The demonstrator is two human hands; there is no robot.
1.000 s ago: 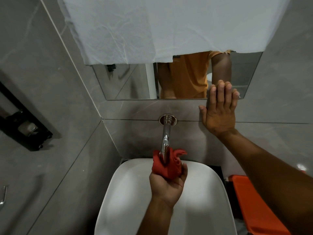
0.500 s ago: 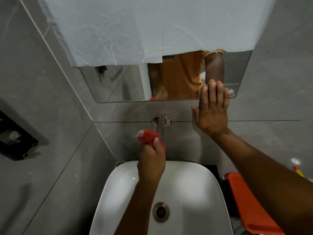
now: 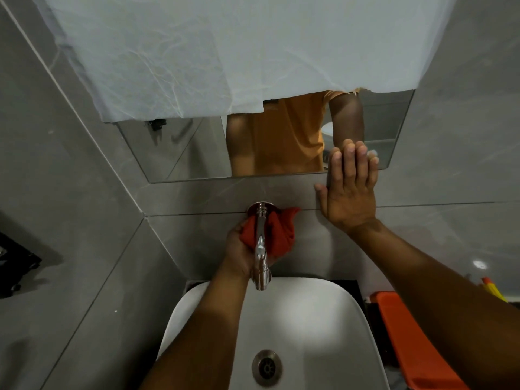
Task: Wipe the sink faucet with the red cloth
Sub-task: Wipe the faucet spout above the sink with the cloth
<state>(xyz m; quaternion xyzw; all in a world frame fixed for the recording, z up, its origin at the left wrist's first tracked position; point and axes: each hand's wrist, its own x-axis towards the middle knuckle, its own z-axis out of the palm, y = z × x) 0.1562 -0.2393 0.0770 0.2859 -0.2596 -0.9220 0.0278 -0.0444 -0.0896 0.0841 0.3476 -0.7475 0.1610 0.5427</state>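
Note:
A chrome faucet (image 3: 260,249) juts out of the grey tiled wall above the white sink (image 3: 323,311). My left hand (image 3: 239,254) reaches under the spout from the left, palm up, and holds the red cloth (image 3: 277,235) bunched against the underside and right side of the faucet, close to its wall flange. The spout hides part of the cloth. My right hand (image 3: 350,192) lies flat on the wall to the right of the faucet, fingers together, tips over the mirror's lower edge, holding nothing.
A mirror (image 3: 197,147) hangs above the faucet, its upper part covered by white sheeting (image 3: 225,52). The sink drain (image 3: 266,367) sits low in the basin. An orange container (image 3: 408,339) stands right of the sink. A black fixture (image 3: 14,266) is mounted on the left wall.
My left hand has turned palm up and shifted from the faucet's left side to beneath it, carrying the cloth to the right side near the wall. My right hand has stayed on the wall.

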